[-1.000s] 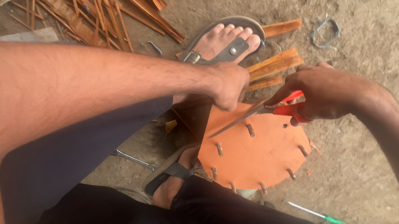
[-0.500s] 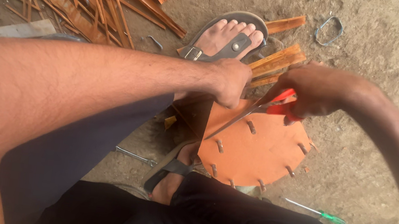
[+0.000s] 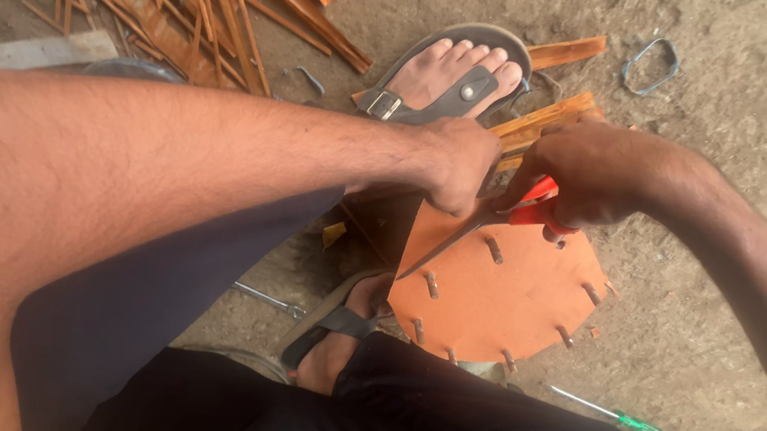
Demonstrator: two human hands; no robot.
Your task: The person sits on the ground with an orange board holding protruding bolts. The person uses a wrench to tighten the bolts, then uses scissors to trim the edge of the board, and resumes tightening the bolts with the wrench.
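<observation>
Thin reddish-brown wood strips (image 3: pixel 183 11) are piled on the dirt at upper left. The left hand (image 3: pixel 455 161) is clenched on the upper edge of the orange leather piece (image 3: pixel 501 295), held over the sandalled foot (image 3: pixel 450 81). Scissors (image 3: pixel 486 221) (red handles) are gripped shut in the right hand (image 3: pixel 586 173), blades laid against the piece's straight edge. Trimming seems in hand; the next cut would call for a steady pinch. The piece is flat, matte, rounded, slotted round its rim. A green-handled screwdriver (image 3: pixel 614 416) lies lower right.
</observation>
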